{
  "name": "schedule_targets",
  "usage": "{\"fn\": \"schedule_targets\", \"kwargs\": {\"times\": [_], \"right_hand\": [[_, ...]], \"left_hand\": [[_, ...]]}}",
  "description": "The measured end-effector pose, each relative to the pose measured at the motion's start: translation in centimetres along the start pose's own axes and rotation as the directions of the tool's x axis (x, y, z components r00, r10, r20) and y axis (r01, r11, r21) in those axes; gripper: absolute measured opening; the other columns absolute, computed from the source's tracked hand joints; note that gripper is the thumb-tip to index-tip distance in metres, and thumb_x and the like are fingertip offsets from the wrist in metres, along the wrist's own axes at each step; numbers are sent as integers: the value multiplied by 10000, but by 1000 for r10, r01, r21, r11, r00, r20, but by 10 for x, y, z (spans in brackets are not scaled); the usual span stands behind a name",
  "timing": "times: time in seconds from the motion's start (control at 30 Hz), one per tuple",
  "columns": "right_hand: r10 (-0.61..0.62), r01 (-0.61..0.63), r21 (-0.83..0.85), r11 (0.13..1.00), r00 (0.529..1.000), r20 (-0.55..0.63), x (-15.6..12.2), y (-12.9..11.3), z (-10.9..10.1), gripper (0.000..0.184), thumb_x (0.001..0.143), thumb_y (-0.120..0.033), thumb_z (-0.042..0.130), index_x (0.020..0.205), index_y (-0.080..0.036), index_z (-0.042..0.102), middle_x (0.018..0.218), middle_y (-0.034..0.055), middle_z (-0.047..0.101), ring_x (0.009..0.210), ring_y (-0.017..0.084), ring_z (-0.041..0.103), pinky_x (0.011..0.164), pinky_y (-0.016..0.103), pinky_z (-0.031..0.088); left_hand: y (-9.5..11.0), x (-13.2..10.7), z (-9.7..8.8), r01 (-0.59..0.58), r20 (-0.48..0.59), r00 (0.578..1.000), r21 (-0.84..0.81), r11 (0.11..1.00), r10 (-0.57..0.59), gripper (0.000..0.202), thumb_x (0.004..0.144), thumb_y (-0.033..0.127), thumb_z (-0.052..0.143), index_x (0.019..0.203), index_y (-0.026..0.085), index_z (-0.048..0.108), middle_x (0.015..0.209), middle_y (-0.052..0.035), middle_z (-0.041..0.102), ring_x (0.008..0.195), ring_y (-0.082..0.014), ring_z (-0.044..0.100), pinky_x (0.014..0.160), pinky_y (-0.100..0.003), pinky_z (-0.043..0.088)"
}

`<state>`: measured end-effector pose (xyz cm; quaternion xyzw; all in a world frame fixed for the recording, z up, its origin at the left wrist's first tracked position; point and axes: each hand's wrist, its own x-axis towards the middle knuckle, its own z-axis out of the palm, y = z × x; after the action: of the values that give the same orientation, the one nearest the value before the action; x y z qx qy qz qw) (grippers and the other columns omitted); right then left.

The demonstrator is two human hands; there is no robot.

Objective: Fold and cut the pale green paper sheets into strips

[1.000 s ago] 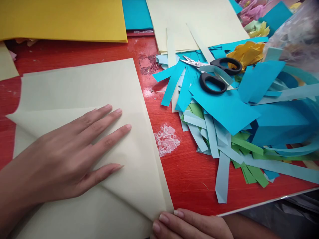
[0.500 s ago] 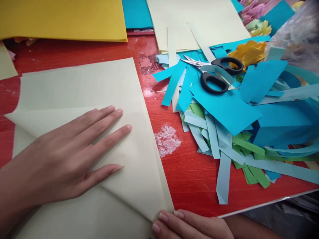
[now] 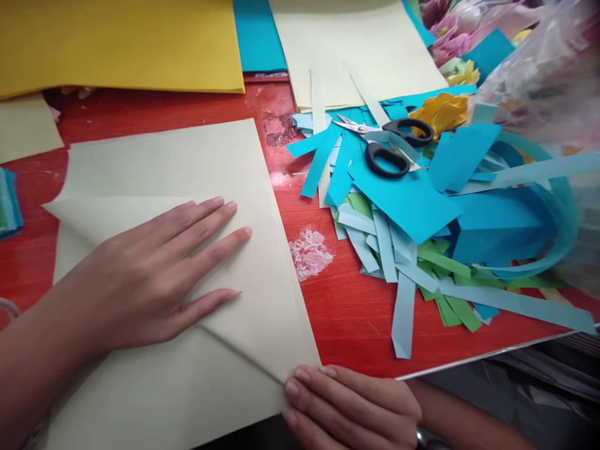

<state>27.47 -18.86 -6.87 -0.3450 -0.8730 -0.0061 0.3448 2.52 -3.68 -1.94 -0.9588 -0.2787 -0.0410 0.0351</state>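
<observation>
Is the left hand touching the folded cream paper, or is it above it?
Touching. The head view shows the left hand lying flat on the folded flap of the cream paper, fingers spread, no gap visible.

I see black-handled scissors [image 3: 391,147] lying atop a heap of blue paper strips [image 3: 403,212] on a red table [image 3: 356,312]. Green strips [image 3: 450,265] poke out below the scissors, crumpled yellow paper [image 3: 440,112] sits just right of them, and a yellow sheet [image 3: 117,44] lies well left.
</observation>
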Motion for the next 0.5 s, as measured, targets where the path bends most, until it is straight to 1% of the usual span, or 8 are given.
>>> {"fn": "schedule_targets", "kwargs": {"times": [0.03, 0.1, 0.2, 0.23, 0.3, 0.37, 0.43, 0.5], "right_hand": [[5, -5, 17, 1000, 999, -43, 2, 1, 0, 195, 903, -183, 514, 914, -248, 698, 1032, -91, 701, 1105, 67, 581, 956, 163, 473], [-15, 19, 42, 999, 994, -105, 7, 5, -2, 182, 879, -150, 538, 869, -189, 715, 987, -29, 720, 1056, 108, 621, 925, 193, 508], [-158, 160, 20, 987, 982, -101, 13, 12, -4, 167, 859, -139, 554, 892, -140, 718, 981, 13, 721, 1033, 143, 638, 880, 208, 539], [-194, 195, 7, 981, 976, -95, 13, 14, -4, 173, 859, -142, 552, 914, -131, 715, 988, 20, 719, 1033, 150, 638, 873, 212, 543], [-219, 218, -20, 976, 970, -102, 12, 17, -3, 195, 866, -144, 532, 948, -119, 707, 1001, 26, 715, 1035, 156, 636, 870, 219, 544], [-238, 234, -46, 971, 960, -148, 10, 18, -1, 224, 881, -142, 496, 959, -108, 703, 1004, 36, 714, 1030, 161, 639, 870, 226, 542], [-283, 275, -68, 959, 945, -163, 7, 19, 1, 265, 898, -161, 454, 982, -92, 696, 1022, 51, 708, 1035, 169, 636, 877, 236, 538], [-315, 307, -77, 949, 937, -148, 6, 19, 1, 301, 907, -192, 428, 1015, -75, 684, 1051, 66, 697, 1055, 180, 625, 892, 246, 531]], "left_hand": [[0, 1, 0, -2, -12, 1000, 1, 1000, 2, 618, 848, 441, 478, 1408, 247, 302, 1436, -80, 409, 1322, -274, 363, 1067, -457, 353], [2, 3, -2, -9, -15, 1000, 22, 1000, 10, 600, 853, 449, 477, 1386, 213, 336, 1428, -94, 418, 1323, -288, 357, 1064, -472, 348], [16, 5, -12, -12, -21, 1000, 85, 996, 14, 530, 872, 373, 489, 1347, 161, 386, 1423, -118, 421, 1329, -299, 339, 1074, -485, 332], [24, 5, -17, -24, -34, 999, 106, 994, 28, 503, 880, 335, 488, 1336, 141, 400, 1417, -130, 427, 1325, -301, 344, 1077, -486, 330], [47, 1, -28, -87, -74, 992, 127, 988, 97, 463, 885, 266, 491, 1305, 80, 437, 1382, -167, 460, 1307, -315, 369, 1081, -484, 330], [77, -7, -37, -170, -115, 977, 84, 982, 179, 417, 876, 219, 506, 1246, 27, 493, 1322, -188, 517, 1280, -329, 404, 1080, -476, 337], [105, -18, -40, -169, -190, 968, -6, 986, 164, 366, 849, 207, 554, 1179, 51, 553, 1264, -151, 580, 1252, -303, 449, 1078, -439, 358], [127, -28, -39, -164, -203, 967, -42, 986, 152, 369, 833, 268, 589, 1140, 64, 589, 1231, -130, 608, 1217, -284, 494, 1072, -407, 373]]}}
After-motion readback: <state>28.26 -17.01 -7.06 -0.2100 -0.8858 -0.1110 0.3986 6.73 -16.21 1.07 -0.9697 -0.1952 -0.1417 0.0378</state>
